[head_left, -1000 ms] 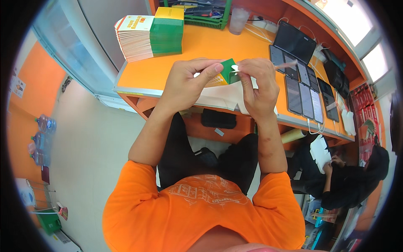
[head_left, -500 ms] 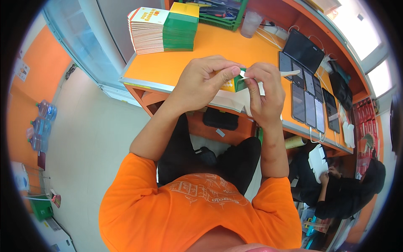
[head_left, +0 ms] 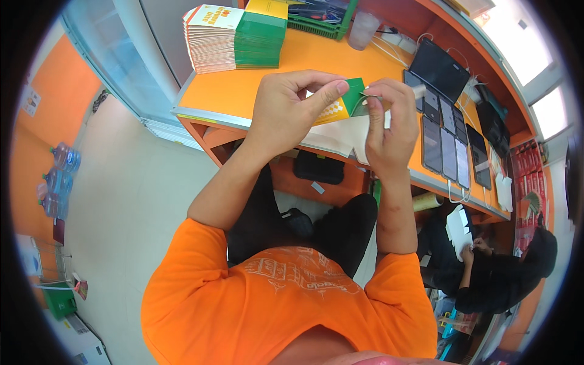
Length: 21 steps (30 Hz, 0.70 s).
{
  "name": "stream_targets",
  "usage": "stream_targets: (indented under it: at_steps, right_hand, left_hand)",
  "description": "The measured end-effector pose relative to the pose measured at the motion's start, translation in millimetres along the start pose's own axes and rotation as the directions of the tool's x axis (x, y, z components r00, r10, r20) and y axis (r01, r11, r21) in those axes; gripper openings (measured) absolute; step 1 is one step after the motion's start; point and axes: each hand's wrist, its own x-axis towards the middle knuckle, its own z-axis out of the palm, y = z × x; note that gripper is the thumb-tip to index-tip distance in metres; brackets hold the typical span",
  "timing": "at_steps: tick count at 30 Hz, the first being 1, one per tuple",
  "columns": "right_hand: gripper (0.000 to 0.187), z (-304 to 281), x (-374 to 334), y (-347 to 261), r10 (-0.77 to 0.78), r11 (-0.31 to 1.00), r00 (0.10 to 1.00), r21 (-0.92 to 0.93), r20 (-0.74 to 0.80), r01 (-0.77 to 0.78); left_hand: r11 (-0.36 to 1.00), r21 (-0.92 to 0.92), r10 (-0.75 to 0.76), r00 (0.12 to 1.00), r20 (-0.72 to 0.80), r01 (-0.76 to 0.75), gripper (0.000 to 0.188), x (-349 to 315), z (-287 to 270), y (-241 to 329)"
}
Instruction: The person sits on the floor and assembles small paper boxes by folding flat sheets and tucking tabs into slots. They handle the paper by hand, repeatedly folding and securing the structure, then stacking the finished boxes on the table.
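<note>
Pinching fingers (head_left: 338, 89), folded green-yellow card (head_left: 354, 92)

We appear to be in a shop's work corner: our orange counter (head_left: 322, 61) holds phones (head_left: 432, 146) in rows and stacked flat cartons (head_left: 258, 41); a co-worker (head_left: 496, 280) handles white card (head_left: 457, 226).

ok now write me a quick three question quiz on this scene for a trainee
1. What does the left hand hold?
2. True or false: the frosted plastic cup stands right of the green, yellow and white cardboard stack.
3. Right of the right hand, the orange tabletop bears: a) steel spoons, b) flat black rectangular phones, c) glass bowls.

Key: 1. A green-and-yellow printed cardboard piece; 2. True; 3. b.
</note>
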Motion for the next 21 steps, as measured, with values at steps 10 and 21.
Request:
stream_targets:
  at_steps: [10,21]
  right_hand:
    - [0.02,10.1,0.7,0.3,-0.093,0.996,0.996,0.004,-0.008,0.093]
    - [0.024,-3.7,3.9,-9.6,0.232,0.907,0.961,0.322,0.152,-0.27]
  left_hand:
    - [1.0,0.013,0.025,0.998,0.049,-0.026,0.027,-0.4,-1.2,1.6]
    - [0.966,0.046,0.24,0.949,0.205,-0.255,0.023,1.5,-4.6,2.7]
